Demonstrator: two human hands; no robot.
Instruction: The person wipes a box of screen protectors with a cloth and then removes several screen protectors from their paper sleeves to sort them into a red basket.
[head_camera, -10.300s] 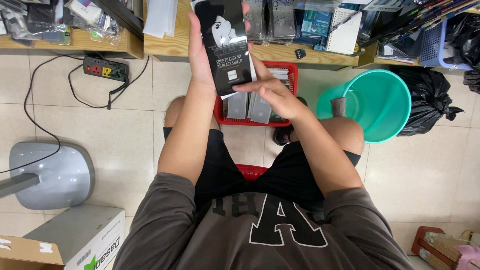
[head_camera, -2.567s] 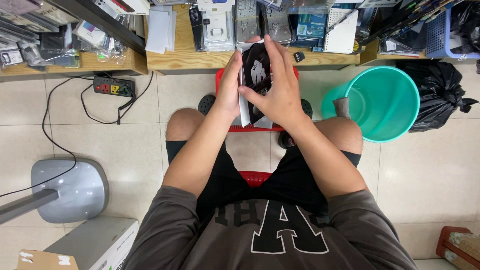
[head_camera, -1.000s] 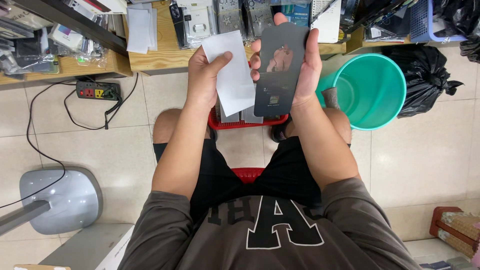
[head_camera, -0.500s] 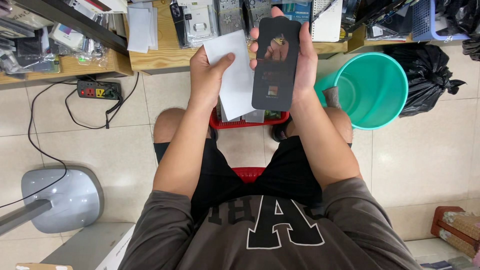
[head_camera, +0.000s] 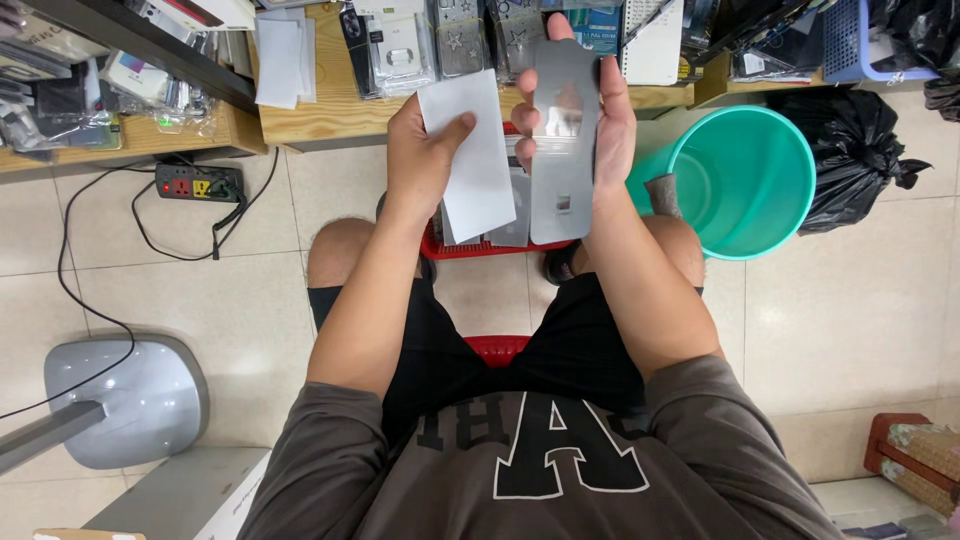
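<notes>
My left hand (head_camera: 420, 150) grips a flat white rectangular sleeve (head_camera: 470, 160) by its left edge, thumb on top. My right hand (head_camera: 605, 120) holds up a long, glossy grey rectangular sheet (head_camera: 562, 140) from behind, with fingertips curling over its top and left edge. The sheet reflects light and has a small dark mark near its lower half. Both pieces are side by side above a red basket (head_camera: 480, 245) on the floor between my knees. The basket holds several flat packs, mostly hidden behind what I hold.
A teal bucket (head_camera: 745, 180) stands right of my knee, with a black rubbish bag (head_camera: 850, 150) beyond it. A low wooden shelf (head_camera: 320, 110) with packaged accessories runs along the top. A power strip (head_camera: 195, 185) and cables lie left, a grey fan base (head_camera: 120, 400) lower left.
Earlier both hands worked one dark packet. Now the white sleeve and the sheet are apart, one in each hand. In the last half second the sheet tilted and now looks lighter from glare.
</notes>
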